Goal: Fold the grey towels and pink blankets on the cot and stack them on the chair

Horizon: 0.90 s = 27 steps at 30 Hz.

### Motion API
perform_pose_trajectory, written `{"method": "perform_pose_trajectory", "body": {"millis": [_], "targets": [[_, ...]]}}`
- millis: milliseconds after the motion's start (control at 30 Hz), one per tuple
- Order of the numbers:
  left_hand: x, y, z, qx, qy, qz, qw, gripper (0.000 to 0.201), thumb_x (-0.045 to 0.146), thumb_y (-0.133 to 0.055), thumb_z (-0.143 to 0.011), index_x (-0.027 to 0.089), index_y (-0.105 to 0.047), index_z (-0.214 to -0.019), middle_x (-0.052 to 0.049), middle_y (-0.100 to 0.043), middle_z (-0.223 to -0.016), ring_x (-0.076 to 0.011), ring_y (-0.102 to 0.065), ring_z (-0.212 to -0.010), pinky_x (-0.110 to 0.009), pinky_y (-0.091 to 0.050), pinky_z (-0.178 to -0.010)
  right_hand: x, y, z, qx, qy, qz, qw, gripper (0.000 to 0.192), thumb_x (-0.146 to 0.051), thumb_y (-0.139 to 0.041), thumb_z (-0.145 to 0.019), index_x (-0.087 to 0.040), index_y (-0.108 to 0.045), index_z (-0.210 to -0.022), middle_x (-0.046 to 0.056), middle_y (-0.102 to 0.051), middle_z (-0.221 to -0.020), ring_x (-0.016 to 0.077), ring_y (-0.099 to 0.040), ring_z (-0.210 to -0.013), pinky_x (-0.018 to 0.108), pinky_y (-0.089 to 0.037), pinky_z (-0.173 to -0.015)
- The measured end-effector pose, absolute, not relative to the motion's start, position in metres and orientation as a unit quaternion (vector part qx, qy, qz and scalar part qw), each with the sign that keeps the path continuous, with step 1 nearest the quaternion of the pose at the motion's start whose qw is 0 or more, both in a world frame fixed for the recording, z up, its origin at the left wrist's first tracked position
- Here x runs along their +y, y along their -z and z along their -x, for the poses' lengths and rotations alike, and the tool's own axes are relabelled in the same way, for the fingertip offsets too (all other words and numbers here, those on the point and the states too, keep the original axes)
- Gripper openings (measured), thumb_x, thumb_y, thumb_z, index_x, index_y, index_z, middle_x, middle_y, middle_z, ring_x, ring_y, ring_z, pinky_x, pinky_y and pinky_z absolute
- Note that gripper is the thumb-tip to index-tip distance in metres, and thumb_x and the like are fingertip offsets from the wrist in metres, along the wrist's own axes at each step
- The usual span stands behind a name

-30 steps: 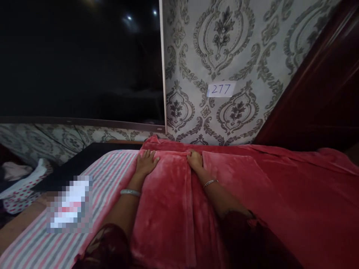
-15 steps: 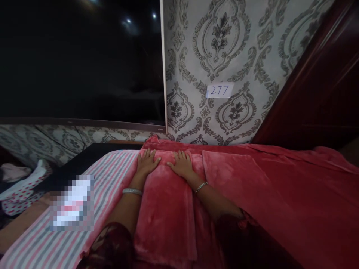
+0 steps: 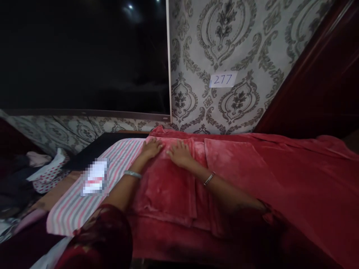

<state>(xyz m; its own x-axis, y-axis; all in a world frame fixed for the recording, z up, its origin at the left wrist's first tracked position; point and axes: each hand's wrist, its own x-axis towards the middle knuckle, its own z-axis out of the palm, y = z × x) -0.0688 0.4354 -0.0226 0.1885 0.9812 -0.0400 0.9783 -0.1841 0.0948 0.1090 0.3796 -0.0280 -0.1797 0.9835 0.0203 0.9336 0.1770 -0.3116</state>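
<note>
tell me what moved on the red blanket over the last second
The right hand slid left from the fold's right edge to lie flat beside the left hand. The left hand stayed pressed at the red blanket's far edge; striped sheet unchanged. The camera view shifted slightly.

Striped sheet [image 3: 84, 201] at left; "277" label [image 3: 223, 79] on patterned wallpaper [image 3: 241, 45]; dark screen [image 3: 84, 56].
</note>
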Motion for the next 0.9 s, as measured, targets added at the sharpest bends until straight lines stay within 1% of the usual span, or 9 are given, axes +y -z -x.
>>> {"method": "perform_pose_trajectory", "body": {"millis": [133,233,300,467,533,600,700,800,900], "targets": [[0.379,0.04,0.079,0.599,-0.001,-0.801,0.001,0.058,0.046,-0.032,-0.102,0.028,-0.036,-0.157,-0.008,-0.029,-0.168,-0.03,-0.022,-0.155,-0.06,-0.012,-0.123,0.329,0.051,-0.098,-0.789,-0.096,0.595,0.115,0.073,-0.058,-0.04,-0.101,-0.019,-0.029,-0.162,0.015,-0.016,-0.169,0.0369,-0.01,-0.155,0.055,-0.007,-0.123],[0.352,0.057,0.085,0.602,0.008,-0.798,-0.028,0.062,0.046,-0.03,-0.102,0.025,-0.03,-0.16,-0.009,-0.022,-0.169,-0.0303,-0.018,-0.156,-0.061,-0.01,-0.124,0.311,0.067,-0.104,-0.789,-0.085,0.6,0.102,0.072,-0.06,-0.039,-0.101,-0.024,-0.028,-0.162,0.013,-0.017,-0.169,0.0355,-0.011,-0.155,0.053,-0.007,-0.123],[0.348,0.06,0.085,0.602,0.007,-0.797,-0.035,0.062,0.046,-0.029,-0.102,0.024,-0.03,-0.16,-0.009,-0.022,-0.169,-0.03,-0.018,-0.156,-0.06,-0.01,-0.124,0.306,0.07,-0.111,-0.785,-0.079,0.607,0.099,0.072,-0.06,-0.039,-0.101,-0.023,-0.028,-0.162,0.014,-0.018,-0.169,0.0337,-0.012,-0.155,0.051,-0.009,-0.123],[0.353,0.049,0.078,0.608,0.013,-0.794,-0.012,0.063,0.047,-0.03,-0.103,0.024,-0.027,-0.161,-0.009,-0.021,-0.17,-0.0302,-0.016,-0.157,-0.06,-0.008,-0.124,0.288,0.056,-0.13,-0.775,-0.094,0.621,0.066,0.071,-0.055,-0.039,-0.103,-0.019,-0.025,-0.163,0.016,-0.014,-0.169,0.0302,-0.01,-0.156,0.048,-0.008,-0.124],[0.344,0.044,0.076,0.603,0.014,-0.797,0.01,0.064,0.049,-0.032,-0.102,0.023,-0.027,-0.161,-0.01,-0.02,-0.169,-0.0309,-0.014,-0.157,-0.061,-0.008,-0.124,0.273,0.049,-0.136,-0.774,-0.115,0.621,0.04,0.07,-0.054,-0.039,-0.104,-0.018,-0.025,-0.163,0.017,-0.015,-0.169,0.0298,-0.009,-0.156,0.05,-0.008,-0.124],[0.325,0.043,0.076,0.568,0.002,-0.822,0.041,0.067,0.052,-0.037,-0.101,0.023,-0.028,-0.161,-0.011,-0.021,-0.169,-0.0317,-0.013,-0.157,-0.062,-0.01,-0.123,0.253,0.046,-0.143,-0.788,-0.137,0.599,0.035,0.067,-0.053,-0.039,-0.104,-0.022,-0.028,-0.162,0.015,-0.015,-0.169,0.0308,-0.009,-0.156,0.056,-0.01,-0.123],[0.283,0.047,0.082,0.46,-0.055,-0.881,0.094,0.065,0.055,-0.044,-0.099,0.024,-0.039,-0.156,-0.013,-0.028,-0.167,-0.0315,-0.02,-0.155,-0.06,-0.019,-0.123,0.219,0.052,-0.152,-0.831,-0.151,0.53,0.078,0.061,-0.049,-0.042,-0.103,-0.025,-0.038,-0.158,0.012,-0.02,-0.168,0.0332,-0.013,-0.155,0.06,-0.017,-0.122],[0.243,0.052,0.094,0.385,-0.123,-0.906,0.124,0.062,0.056,-0.053,-0.095,0.021,-0.053,-0.147,-0.015,-0.042,-0.16,-0.0302,-0.036,-0.15,-0.053,-0.031,-0.121,0.194,0.067,-0.162,-0.856,-0.155,0.475,0.134,0.06,-0.041,-0.048,-0.101,-0.015,-0.043,-0.155,0.016,-0.031,-0.164,0.0321,-0.022,-0.153,0.054,-0.023,-0.123],[0.223,0.056,0.104,0.368,-0.17,-0.904,0.134,0.055,0.05,-0.057,-0.095,0.021,-0.057,-0.142,-0.014,-0.054,-0.151,-0.0283,-0.047,-0.142,-0.051,-0.039,-0.117,0.184,0.079,-0.17,-0.857,-0.157,0.453,0.188,0.058,-0.03,-0.05,-0.097,-0.012,-0.046,-0.152,0.018,-0.042,-0.158,0.0293,-0.031,-0.15,0.052,-0.027,-0.123]]}}
